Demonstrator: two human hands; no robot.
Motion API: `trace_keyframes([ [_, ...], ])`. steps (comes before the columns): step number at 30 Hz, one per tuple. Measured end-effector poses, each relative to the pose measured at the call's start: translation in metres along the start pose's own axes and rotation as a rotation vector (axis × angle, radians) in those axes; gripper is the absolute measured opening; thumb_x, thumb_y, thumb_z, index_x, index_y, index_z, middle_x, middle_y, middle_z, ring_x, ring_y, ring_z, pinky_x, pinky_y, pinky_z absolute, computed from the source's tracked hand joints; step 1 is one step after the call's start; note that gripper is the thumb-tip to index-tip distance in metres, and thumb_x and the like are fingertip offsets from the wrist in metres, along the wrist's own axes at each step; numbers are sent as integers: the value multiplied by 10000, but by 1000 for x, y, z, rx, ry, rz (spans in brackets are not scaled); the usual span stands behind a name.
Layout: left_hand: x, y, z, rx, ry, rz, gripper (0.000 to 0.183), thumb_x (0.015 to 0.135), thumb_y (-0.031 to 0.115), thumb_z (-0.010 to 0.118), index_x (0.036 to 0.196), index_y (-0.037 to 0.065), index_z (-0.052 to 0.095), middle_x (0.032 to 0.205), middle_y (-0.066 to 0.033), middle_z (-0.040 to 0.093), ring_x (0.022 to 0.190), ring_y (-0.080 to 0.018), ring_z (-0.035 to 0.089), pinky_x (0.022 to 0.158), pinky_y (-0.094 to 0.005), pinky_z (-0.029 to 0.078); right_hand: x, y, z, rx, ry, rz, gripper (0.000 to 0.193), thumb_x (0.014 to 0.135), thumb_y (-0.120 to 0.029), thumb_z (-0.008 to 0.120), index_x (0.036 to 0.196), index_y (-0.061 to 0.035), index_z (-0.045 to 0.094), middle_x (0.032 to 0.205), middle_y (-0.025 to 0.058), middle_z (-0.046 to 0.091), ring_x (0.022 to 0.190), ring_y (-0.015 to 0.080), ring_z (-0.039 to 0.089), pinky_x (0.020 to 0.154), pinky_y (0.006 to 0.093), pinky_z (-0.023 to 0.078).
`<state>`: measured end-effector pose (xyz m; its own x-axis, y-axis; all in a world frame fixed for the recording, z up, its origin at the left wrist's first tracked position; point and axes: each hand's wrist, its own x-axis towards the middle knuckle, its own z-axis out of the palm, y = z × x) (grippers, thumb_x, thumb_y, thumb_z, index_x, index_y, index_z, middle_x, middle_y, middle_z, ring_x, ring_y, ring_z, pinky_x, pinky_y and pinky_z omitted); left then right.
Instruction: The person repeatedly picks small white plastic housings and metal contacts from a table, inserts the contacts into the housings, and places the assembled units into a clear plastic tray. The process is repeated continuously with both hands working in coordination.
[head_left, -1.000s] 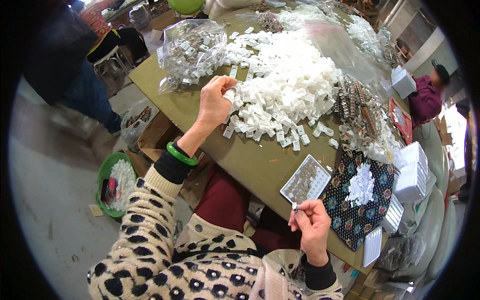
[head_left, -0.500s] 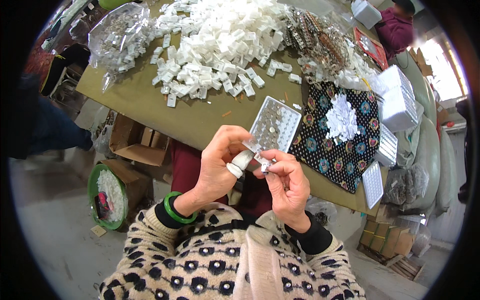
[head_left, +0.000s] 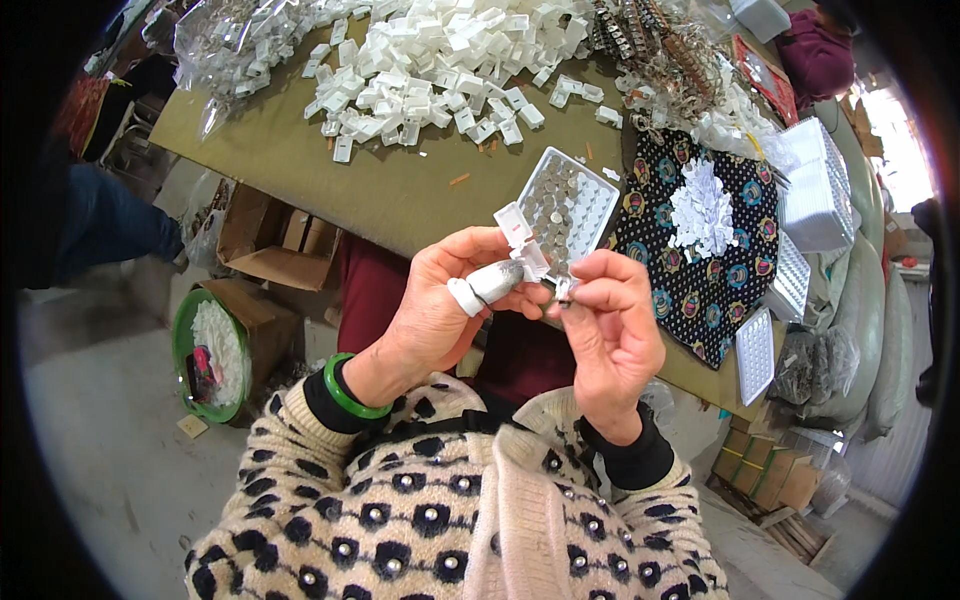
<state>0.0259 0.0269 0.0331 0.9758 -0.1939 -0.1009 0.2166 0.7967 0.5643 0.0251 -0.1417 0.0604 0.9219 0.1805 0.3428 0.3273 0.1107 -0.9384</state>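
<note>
My left hand [head_left: 415, 305], with a white wrap on one finger and a green bangle at the wrist, grips a small white plastic case [head_left: 518, 228] whose lid stands open. Close beside it, my right hand [head_left: 618, 330] pinches a tiny shiny piece [head_left: 565, 289] between thumb and fingers; its exact kind is too small to make out. Just beyond both hands lies a white compartment tray [head_left: 604, 192], partly filled with small round silvery parts. A large heap of similar white cases [head_left: 430, 75] covers the far part of the table.
A patterned dark cloth [head_left: 655, 290] bears a pile of white slips [head_left: 703, 210]. Stacked white trays [head_left: 815, 190] stand on the right, near tangled metal strips [head_left: 665, 60]. Left of the table are a cardboard box [head_left: 270, 240] and a green tub [head_left: 182, 340]. Another person [head_left: 815, 55] is at the far right.
My right hand has moved right, away from my left hand. The case in my left hand now shows more plainly, tipped up and open. The table's things sit higher in the view.
</note>
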Motion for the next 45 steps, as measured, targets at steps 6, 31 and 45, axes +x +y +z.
trace_keyframes([
  [6, -4, -2, 1, 25, -3, -4, 262, 922, 8, 626, 1180, -38, 619, 1068, -164, 687, 901, -216, 702, 816, -341, 607, 8, 4, 1, -149, 4, 79, 122, 925, 32, 617, 1043, 51, 595, 983, 82, 595, 784, 93, 585, 680, 209, 492],
  [31, -1, -8, -11, 178, -135, 293, 290, 826, -70, 714, 1106, -17, 665, 1024, -115, 638, 861, -186, 669, 773, -300, 567, 7, -12, 14, 576, 169, 561, 65, 934, -18, 612, 965, 22, 573, 831, 118, 653, 582, 78, 498, 573, 237, 450],
  [45, 0, -5, -17, 243, -116, 350, 267, 811, -63, 730, 1066, -17, 666, 1042, -127, 637, 913, -186, 651, 773, -321, 585, 5, -12, 24, -10, 79, 343, 131, 930, -47, 625, 1036, 28, 607, 821, 61, 644, 633, 78, 526, 592, 230, 454],
])
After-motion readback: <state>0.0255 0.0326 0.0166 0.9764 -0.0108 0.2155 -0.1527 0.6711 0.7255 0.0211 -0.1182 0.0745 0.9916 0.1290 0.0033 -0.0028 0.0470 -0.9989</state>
